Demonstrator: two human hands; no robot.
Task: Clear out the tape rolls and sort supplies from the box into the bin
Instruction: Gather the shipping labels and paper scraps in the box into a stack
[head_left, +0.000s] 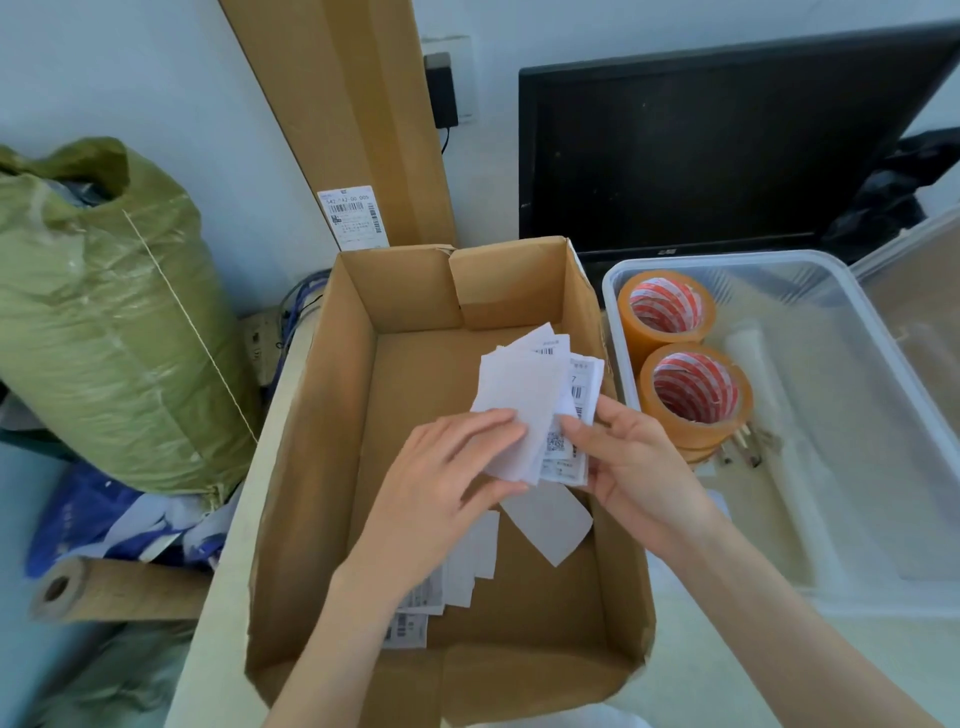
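Observation:
An open cardboard box (322, 467) stands in the middle. Over it, my left hand (447, 478) and my right hand (628, 467) both pinch a fanned stack of white paper labels (524, 395) with barcodes. More loose labels (550, 514) lie on the box floor under my hands. To the right stands a clear plastic bin (857, 415). Two orange tape rolls (696, 389) sit on end in its left side, one behind the other. A few small clips or pins (748, 447) lie beside the nearer roll.
A black monitor (701, 156) stands behind the bin. A stuffed green woven sack (104, 322) fills the left side. A flat cardboard sheet (353, 119) leans on the wall. A cardboard tube (104, 587) lies at lower left beside blue bags (88, 514).

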